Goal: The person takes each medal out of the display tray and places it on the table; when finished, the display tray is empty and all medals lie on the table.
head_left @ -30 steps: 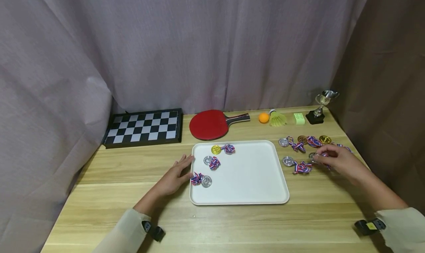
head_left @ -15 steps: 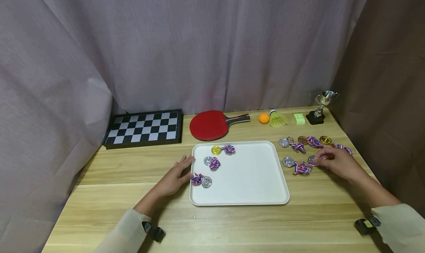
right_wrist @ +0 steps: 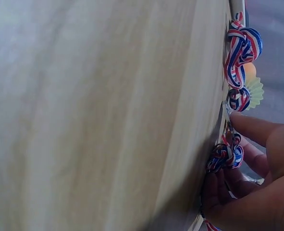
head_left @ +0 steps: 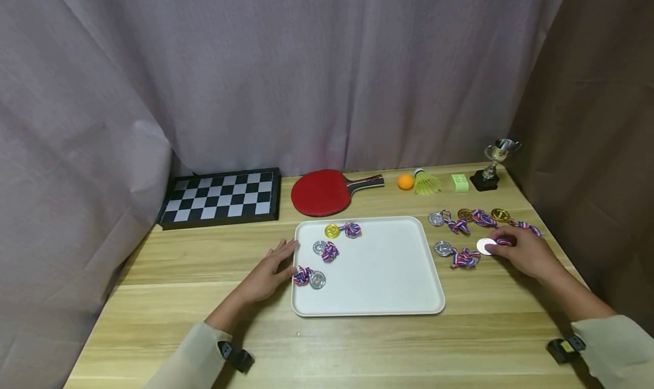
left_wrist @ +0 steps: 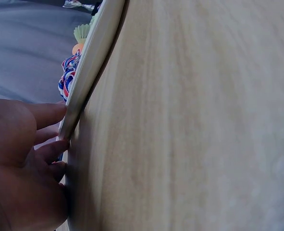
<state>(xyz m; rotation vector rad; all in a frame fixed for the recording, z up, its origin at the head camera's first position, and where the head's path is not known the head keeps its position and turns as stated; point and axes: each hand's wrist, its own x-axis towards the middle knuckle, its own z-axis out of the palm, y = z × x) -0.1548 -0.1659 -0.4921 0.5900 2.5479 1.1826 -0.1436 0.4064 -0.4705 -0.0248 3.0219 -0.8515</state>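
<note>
My right hand (head_left: 523, 254) pinches a silver medal (head_left: 486, 246), whose face shines bright white. Its striped ribbon (right_wrist: 226, 156) is bunched beneath my palm and fingers in the right wrist view. To its left lies another silver medal (head_left: 443, 249), and behind them a silver (head_left: 436, 219), a bronze (head_left: 465, 214) and a gold medal (head_left: 501, 214). My left hand (head_left: 265, 271) touches the left rim of a white tray (head_left: 370, 313), fingers fairly straight. On the tray rest a gold medal (head_left: 332, 231) and two silver medals (head_left: 319, 247), each with a knotted ribbon.
Along the back stand a chessboard (head_left: 219, 197), a red table tennis bat (head_left: 322, 193), an orange ball (head_left: 406, 181), a yellow shuttlecock (head_left: 426, 182), a light green block (head_left: 460, 183) and a small trophy cup (head_left: 494, 164). Grey curtains (head_left: 265, 76) hang behind the wooden table (head_left: 357, 349).
The silver medal at my right fingertips has tilted and now catches the light. My right hand has shifted slightly left; the left hand and the tray stay put.
</note>
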